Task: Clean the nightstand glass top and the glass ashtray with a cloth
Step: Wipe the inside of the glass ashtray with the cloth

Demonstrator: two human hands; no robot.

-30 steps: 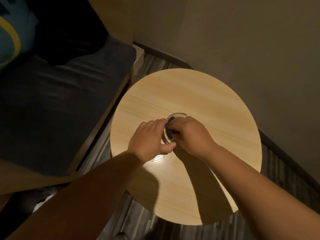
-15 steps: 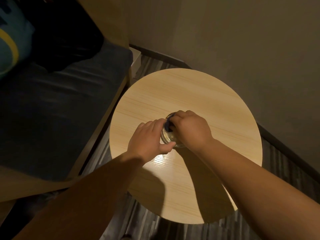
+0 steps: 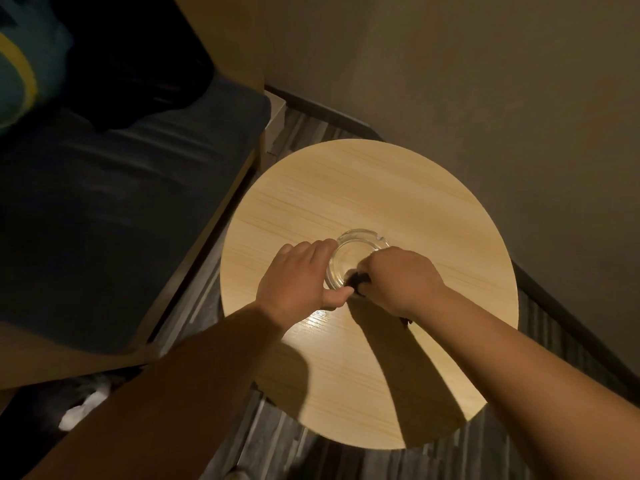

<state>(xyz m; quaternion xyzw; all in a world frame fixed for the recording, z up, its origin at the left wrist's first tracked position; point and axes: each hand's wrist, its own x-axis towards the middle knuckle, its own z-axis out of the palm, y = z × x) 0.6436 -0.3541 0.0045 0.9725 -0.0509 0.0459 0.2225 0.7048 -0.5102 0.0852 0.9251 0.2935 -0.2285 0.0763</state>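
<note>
At far left, a dark cushion (image 3: 114, 188) lies on a wooden seat frame (image 3: 221, 209), with a teal pillow (image 3: 24, 64) in the corner. Right of it, a round table (image 3: 398, 188) with a pale wood-grain top stands on a striped grey floor (image 3: 304, 455), near the wall (image 3: 467, 81). Near the middle of the top sits a clear glass ashtray (image 3: 356, 247). The left hand (image 3: 298, 278) grips the ashtray by its left side, fingers curled over the rim and thumb hooked along the near edge. The right hand (image 3: 398, 282) comes in from the ashtray's near right side, fingers bunched around a dark cloth (image 3: 356, 280), which is pressed inside the bowl at its near edge. Only a small wad of cloth shows between the two hands; a scrap also peeks out under the right wrist. Both forearms cast broad shadows on the near half of the top.
</note>
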